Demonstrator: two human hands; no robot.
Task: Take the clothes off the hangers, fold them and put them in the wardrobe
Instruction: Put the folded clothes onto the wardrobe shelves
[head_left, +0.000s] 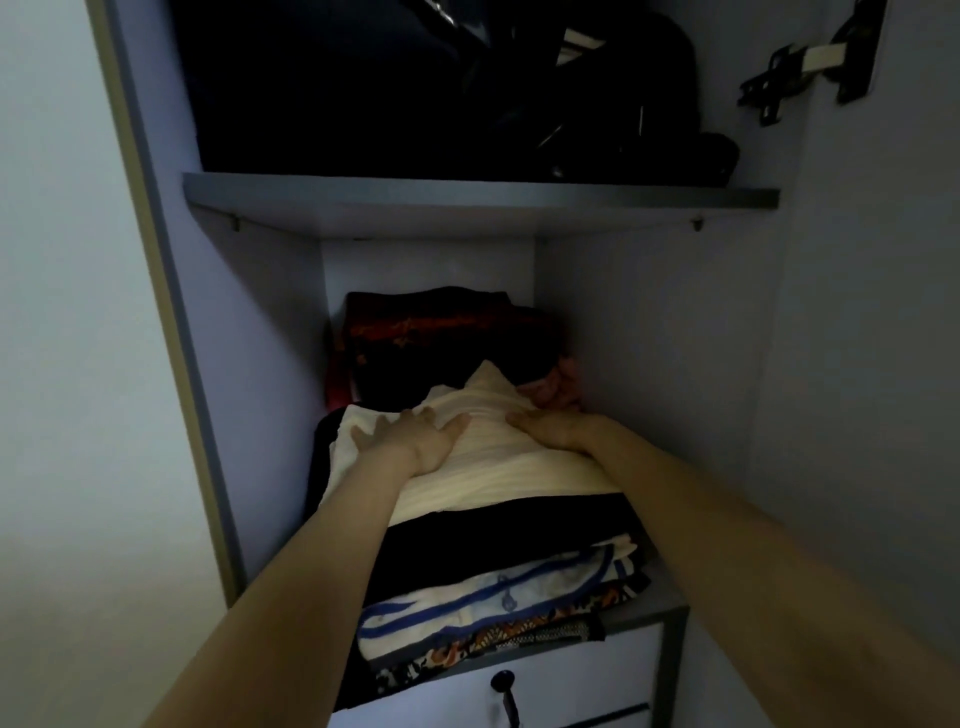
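The folded cream garment (498, 457) was found on top of the near stack (498, 587) on the wardrobe's middle shelf (660, 605). The left hand (415, 434) and right hand (553, 428) were laid flat on it, fingers released, grasping nothing, presumably to settle it level.

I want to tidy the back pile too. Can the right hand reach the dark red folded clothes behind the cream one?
Probably yes: the right hand rests on the cream garment, and the dark red clothes lie just behind, with open space above.
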